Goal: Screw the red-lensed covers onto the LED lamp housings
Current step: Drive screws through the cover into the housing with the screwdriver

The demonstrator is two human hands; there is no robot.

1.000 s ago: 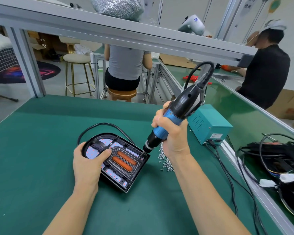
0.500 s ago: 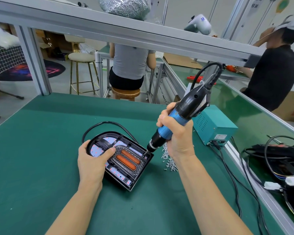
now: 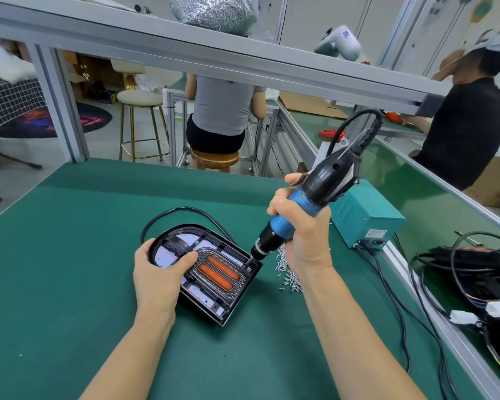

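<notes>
**Q:** What has changed, and what does it mean for the task?

**A:** Compared with the two earlier views, the layout is essentially unchanged. The right hand (image 3: pixel 303 235), its fingers clamped round the blue barrel of the electric screwdriver (image 3: pixel 300 209), still holds the tool tilted, the bit seated at the far right corner of the lamp housing (image 3: pixel 205 272). The left hand (image 3: pixel 156 275) still grips the housing's rounded near-left end, thumb across the top and fingers curled over the rim, pinning it to the green worktop (image 3: pixel 55 269). Only the camera has shifted slightly. Judged from this, one corner screw is being driven; the fastening is under way, not finished.

**Q:** Where does the task's thing lie?

**A:** The housing lies flat near the worktop's middle, cover side up, its black cable (image 3: pixel 168 215) looping away behind it.

**Q:** How many of each thing are shown?

**A:** One housing in hand, bearing two red lens bars (image 3: pixel 217 271) side by side. One screwdriver. One teal power box (image 3: pixel 364 215), just right of the tool. One loose scatter of small screws (image 3: pixel 289 275), too many and too small to count, between housing and right wrist. A tangle of further dark units and wires (image 3: pixel 479 272) lies at the far right; their number cannot be told.
</notes>
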